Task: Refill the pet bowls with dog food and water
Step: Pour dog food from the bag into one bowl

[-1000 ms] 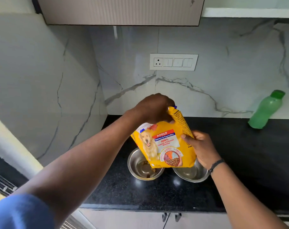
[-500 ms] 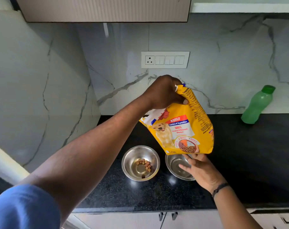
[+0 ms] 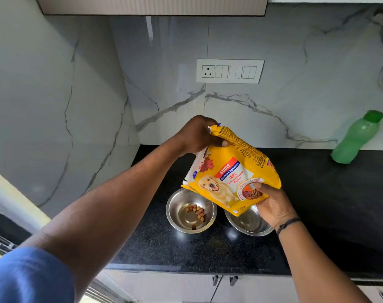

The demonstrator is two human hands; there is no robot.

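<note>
— Bag (image 3: 232,171) position first: why is it held slanted over the desk (image 3: 317,204)?

— It is gripped at its upper corner by the left hand (image 3: 197,136), whose fingers are clamped on the folded top, and it is propped from below by the right hand (image 3: 271,204), thumb pressed on the front and fingers closed under the bottom edge. The lower left corner is thus aimed down toward the left bowl (image 3: 191,212). Whether the mouth is open cannot be told.

— What is seen in the bowls?

— A small cluster of kibble (image 3: 197,212) is seen in the left bowl, far from full. The right bowl (image 3: 247,221) is seen empty, as far as it shows; its rim is partly hidden by the bag and the right hand. The two bowls are set just beside each other on the desk, near its front edge.

— And the water?

— A green bottle (image 3: 357,138), capped, is stood at the far right against the wall, well apart from the bowls. It is judged that it is kept for the water step, not yet begun.

— What differs from half a second ago?

— Then the bag was held by the left hand alone, while the right hand was spread open beneath it, over the right bowl. Now the bottom is grasped by that hand, and the bag is lowered a little nearer the bowls. The kibble count looks unchanged.

— So the step in hand?

— A further pour into the left bowl is judged to be in preparation.
</note>
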